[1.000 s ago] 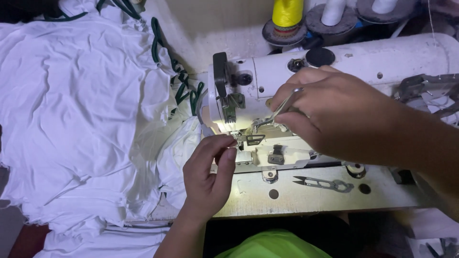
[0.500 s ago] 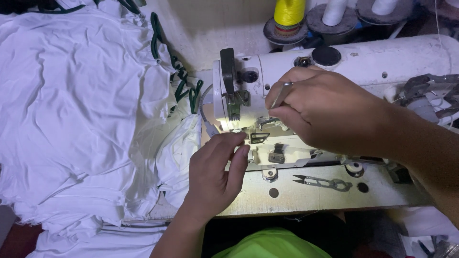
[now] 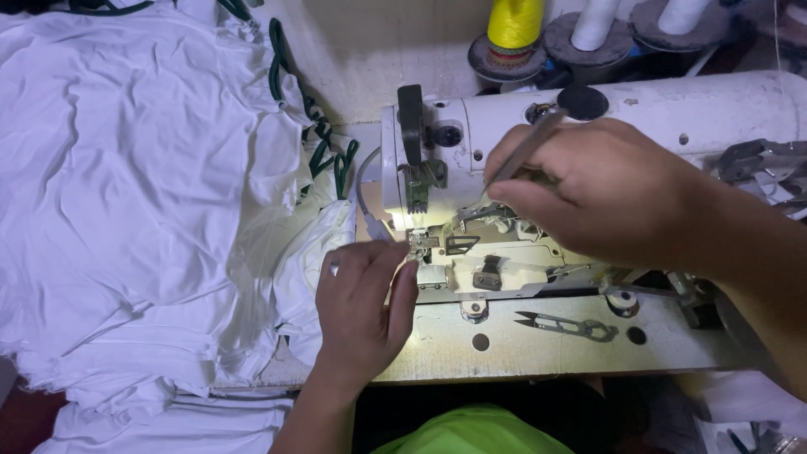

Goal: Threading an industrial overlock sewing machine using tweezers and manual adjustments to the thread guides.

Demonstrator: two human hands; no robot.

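Note:
A white sewing machine (image 3: 672,105) stands in front of me, its needle area (image 3: 418,244) lit by a small lamp. My right hand (image 3: 588,193) reaches over the machine head and pinches thin metal tweezers (image 3: 521,155), their tips pointing down toward the needle area. My left hand (image 3: 361,311) rests on the machine bed just left of the presser foot, fingertips close to the needle; whether it pinches a thread is too small to tell.
A big heap of white fabric (image 3: 126,210) with dark green trim (image 3: 324,151) covers the table on the left. Small thread snips (image 3: 567,324) lie on the bed. Yellow (image 3: 514,21) and white thread cones (image 3: 593,23) stand behind the machine.
My right hand has shifted slightly along the machine head with the tweezers. My left hand has stayed at the needle, its fingers curling closer to the presser foot.

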